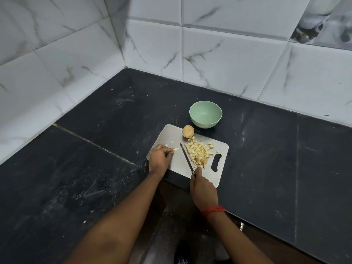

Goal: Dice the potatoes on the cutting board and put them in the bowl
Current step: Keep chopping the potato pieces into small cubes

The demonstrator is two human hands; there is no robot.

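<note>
A steel cutting board [171,137] lies on the black counter. On its right half sits a heap of diced potato [199,152]. A whole unpeeled potato [188,131] rests at the board's far edge. My left hand [160,159] rests on the board's left side and pinches a small potato strip [175,149]. My right hand [202,189] grips the handle of a knife [186,158], whose blade lies across the board just left of the heap. A pale green bowl [205,114] stands empty just beyond the board.
The black stone counter [95,149] runs into a corner of white marble-look wall tiles [152,44]. Its front edge cuts in near my body, with the floor below. A small potato bit [166,145] lies near my left hand.
</note>
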